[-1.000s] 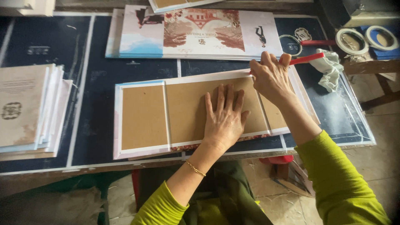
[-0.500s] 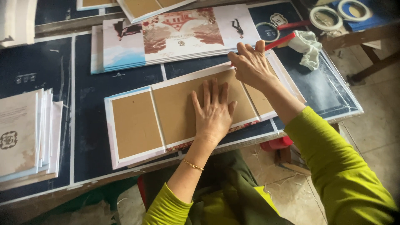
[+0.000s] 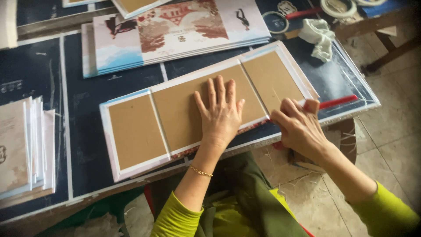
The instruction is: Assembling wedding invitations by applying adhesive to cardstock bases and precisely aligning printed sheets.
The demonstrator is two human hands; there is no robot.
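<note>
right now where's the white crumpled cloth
In the head view the white crumpled cloth lies at the table's far right, just beyond the cardboard cover's right end, beside the tape rolls.

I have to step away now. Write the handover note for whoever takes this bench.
Left hand: flat, palm down on the middle brown board of the open cover.
Right hand: curled at the cover's near right edge, next to a red tool; whether it grips the tool cannot be told.
Done: three boards sit on the wrap, and its white margin shows folded over their edges.
Left: near edge at the right hand.
</note>
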